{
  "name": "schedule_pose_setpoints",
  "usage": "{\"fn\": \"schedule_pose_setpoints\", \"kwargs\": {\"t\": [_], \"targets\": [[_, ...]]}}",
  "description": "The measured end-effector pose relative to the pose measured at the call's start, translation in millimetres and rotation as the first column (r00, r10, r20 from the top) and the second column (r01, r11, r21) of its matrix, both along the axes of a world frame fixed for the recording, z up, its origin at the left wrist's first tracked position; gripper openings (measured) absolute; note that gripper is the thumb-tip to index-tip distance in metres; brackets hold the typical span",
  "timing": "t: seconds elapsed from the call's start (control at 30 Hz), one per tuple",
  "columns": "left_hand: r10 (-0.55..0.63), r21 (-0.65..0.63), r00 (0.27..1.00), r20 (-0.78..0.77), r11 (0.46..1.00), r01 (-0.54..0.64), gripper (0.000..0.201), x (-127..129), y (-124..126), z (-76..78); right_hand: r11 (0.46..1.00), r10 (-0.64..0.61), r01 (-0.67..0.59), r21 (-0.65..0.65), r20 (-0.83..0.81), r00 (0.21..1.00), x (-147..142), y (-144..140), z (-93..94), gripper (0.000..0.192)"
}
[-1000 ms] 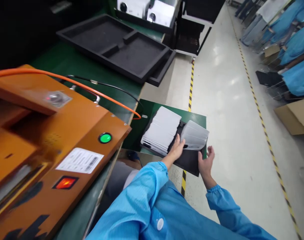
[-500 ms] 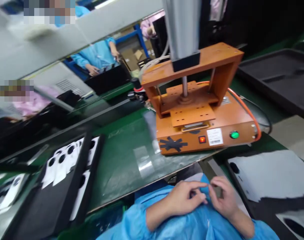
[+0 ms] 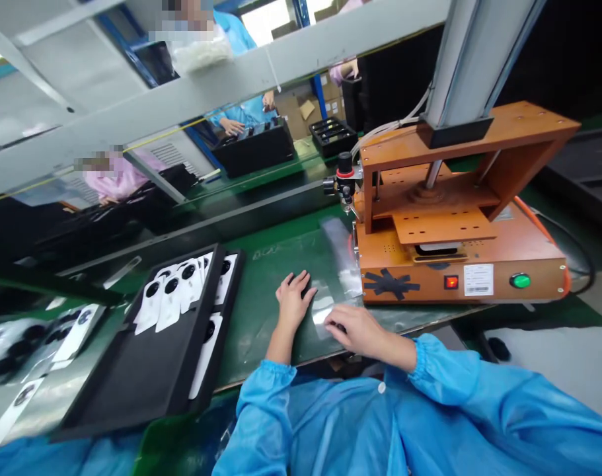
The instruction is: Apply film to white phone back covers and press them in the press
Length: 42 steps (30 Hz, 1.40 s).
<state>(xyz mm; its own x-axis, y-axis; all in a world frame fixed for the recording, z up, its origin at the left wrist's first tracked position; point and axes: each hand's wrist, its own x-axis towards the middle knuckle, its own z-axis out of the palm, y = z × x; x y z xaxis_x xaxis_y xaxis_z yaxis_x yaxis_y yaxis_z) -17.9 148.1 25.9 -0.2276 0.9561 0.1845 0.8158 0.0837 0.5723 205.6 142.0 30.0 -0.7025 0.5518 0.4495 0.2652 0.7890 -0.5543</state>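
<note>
Green bench mat (image 3: pixel 261 311) beside the orange press (image 3: pixel 454 251); left hand (image 3: pixel 293 301) lay spread flat; right hand (image 3: pixel 355 328) pressed the clear film (image 3: pixel 325 307); press apparently already loaded.

Factory assembly line, we'd say. Long green bench (image 3: pixel 261 291) with orange press fixture (image 3: pixel 459 244) (green button, lit red switch, air regulator on side). Black foam tray (image 3: pixel 147 370) holding white camera-cutout parts (image 3: pixel 169 297). We see other workers in blue and pink smocks (image 3: pixel 117 182) at stations across line, more black trays (image 3: pixel 254 149), cardboard boxes behind.
</note>
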Motion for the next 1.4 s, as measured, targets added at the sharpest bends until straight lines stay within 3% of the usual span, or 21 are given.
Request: {"fn": "schedule_pose_setpoints", "kwargs": {"t": [0.07, 0.2, 0.3, 0.43, 0.63, 1.0, 1.2, 1.4], "targets": [[-0.020, -0.010, 0.999, -0.031, 1.000, 0.020, 0.038, -13.7, 11.6, -4.6, 0.995, -0.098, 0.096, 0.038, 0.050, 0.994, -21.4, 11.3, 5.7, 0.011], [-0.105, -0.025, 0.993, -0.054, 0.994, 0.103, 0.037, -28.7, -3.0, -10.3, 0.952, -0.278, 0.244, 0.185, 0.187, 0.942, -57.2, 36.6, 13.1, 0.012], [-0.150, -0.024, 0.988, -0.043, 0.988, 0.149, 0.041, -37.2, -11.7, -11.0, 0.949, -0.284, 0.233, 0.210, 0.258, 0.924, -74.5, 51.4, 11.3, 0.024], [-0.215, -0.009, 0.977, -0.009, 0.977, 0.215, 0.038, -48.0, -2.8, -11.8, 0.951, -0.303, 0.271, 0.148, 0.277, 0.912, -77.7, 54.3, 2.5, 0.045], [-0.222, 0.032, 0.974, 0.041, 0.975, 0.221, 0.034, -54.1, 7.2, -20.1, 0.938, -0.343, 0.315, 0.147, 0.237, 0.909, -79.2, 52.2, 5.9, 0.032], [-0.170, 0.128, 0.982, 0.081, 0.979, 0.159, 0.007, -50.0, 5.4, -18.8, 0.937, -0.230, 0.105, 0.332, 0.363, 0.903, -92.2, 70.1, 14.3, 0.019], [-0.146, 0.141, 0.986, 0.073, 0.981, 0.135, 0.004, -49.4, 6.5, -20.2, 0.890, -0.167, -0.050, 0.453, 0.425, 0.890, -97.1, 67.2, 22.5, 0.021], [-0.161, 0.109, 0.986, 0.034, 0.982, 0.156, 0.009, -52.1, 8.6, -24.1, 0.892, -0.224, 0.016, 0.451, 0.412, 0.883, -95.3, 68.3, 19.3, 0.025]]}}
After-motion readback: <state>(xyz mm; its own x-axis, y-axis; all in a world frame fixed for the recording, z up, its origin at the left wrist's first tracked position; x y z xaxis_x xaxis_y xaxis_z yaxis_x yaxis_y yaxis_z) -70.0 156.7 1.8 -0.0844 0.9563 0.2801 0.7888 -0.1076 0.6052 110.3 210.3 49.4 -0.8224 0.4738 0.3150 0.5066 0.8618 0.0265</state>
